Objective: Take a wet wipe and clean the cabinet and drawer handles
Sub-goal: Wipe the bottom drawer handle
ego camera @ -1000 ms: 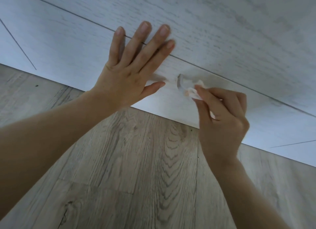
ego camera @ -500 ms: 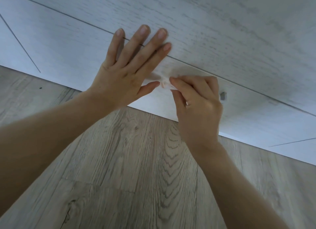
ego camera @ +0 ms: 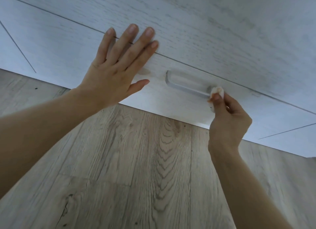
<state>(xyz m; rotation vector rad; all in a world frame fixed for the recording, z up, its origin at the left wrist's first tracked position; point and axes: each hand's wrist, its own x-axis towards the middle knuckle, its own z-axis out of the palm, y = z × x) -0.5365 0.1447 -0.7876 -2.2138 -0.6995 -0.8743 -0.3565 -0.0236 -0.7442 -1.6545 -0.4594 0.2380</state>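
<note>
A grey bar handle (ego camera: 186, 88) runs across the lowest drawer front (ego camera: 171, 105) of a pale wood-grain cabinet. My right hand (ego camera: 227, 119) pinches a small crumpled white wet wipe (ego camera: 217, 90) and presses it on the handle's right end. My left hand (ego camera: 118, 66) lies flat with fingers spread on the drawer front, left of the handle, its fingertips crossing the seam to the drawer above. The rest of the handle is uncovered.
The drawer above (ego camera: 205, 32) fills the top of the view. Seams of neighbouring cabinet fronts (ego camera: 17, 45) show at far left and at lower right. Light wood-plank floor (ego camera: 136, 169) spreads below the cabinet's bottom edge.
My right hand has slid the wipe along the handle from its left end to its right end, uncovering the bar. My left hand has stayed flat on the drawer front.
</note>
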